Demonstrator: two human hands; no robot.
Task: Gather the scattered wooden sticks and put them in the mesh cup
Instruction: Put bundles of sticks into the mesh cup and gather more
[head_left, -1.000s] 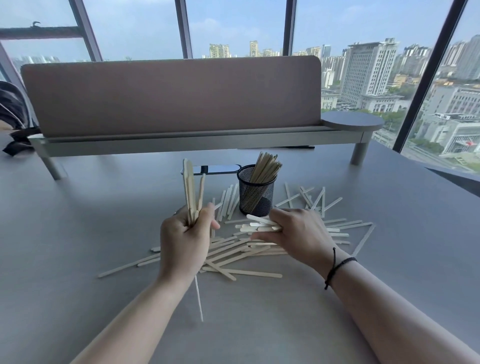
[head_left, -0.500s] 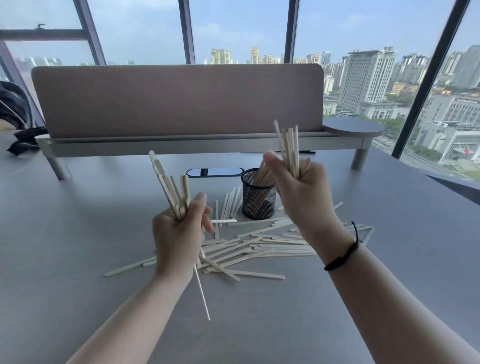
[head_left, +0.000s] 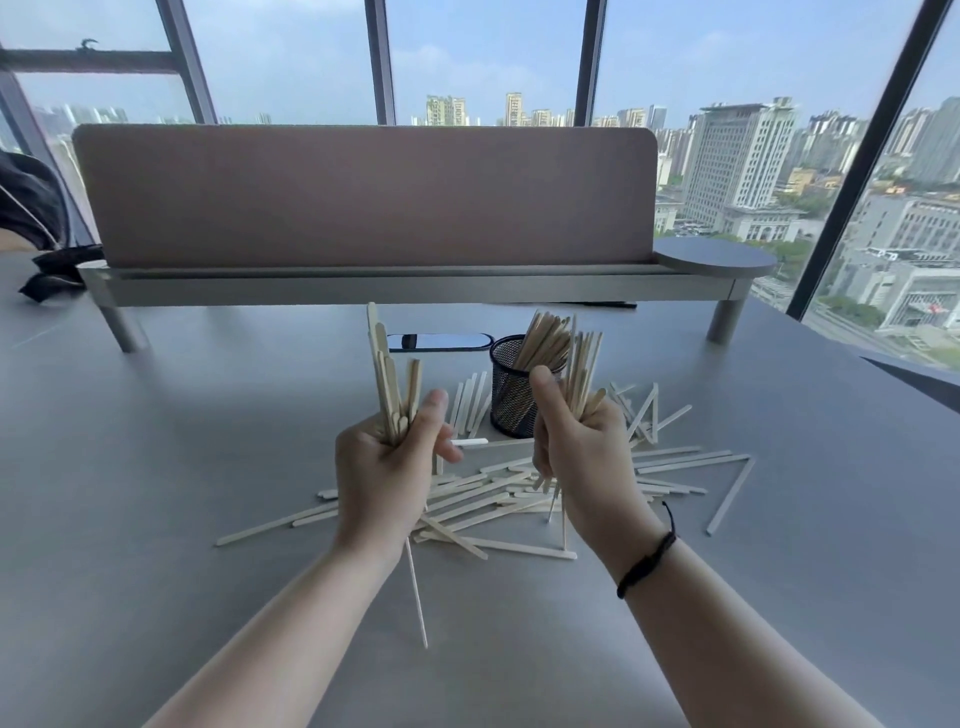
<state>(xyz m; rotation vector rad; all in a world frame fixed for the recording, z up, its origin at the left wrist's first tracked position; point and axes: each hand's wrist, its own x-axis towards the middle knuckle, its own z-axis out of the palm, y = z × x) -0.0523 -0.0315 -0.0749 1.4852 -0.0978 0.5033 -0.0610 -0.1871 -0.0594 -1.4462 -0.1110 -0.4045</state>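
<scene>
grey table (head_left: 156, 519), pink divider screen (head_left: 363, 192) on shelf, phone (head_left: 441, 341), city beyond windows

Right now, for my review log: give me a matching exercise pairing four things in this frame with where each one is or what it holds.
Things:
1. left hand
2. right hand
3. mesh cup
4. phone

Places or states:
A. lies flat on the table behind the cup
B. grips a bundle of sticks just in front of the cup
C. stands upright, already holding sticks
D. grips an upright bundle of sticks left of the cup

Pairs: 1-D, 2-B, 3-C, 4-A
</scene>
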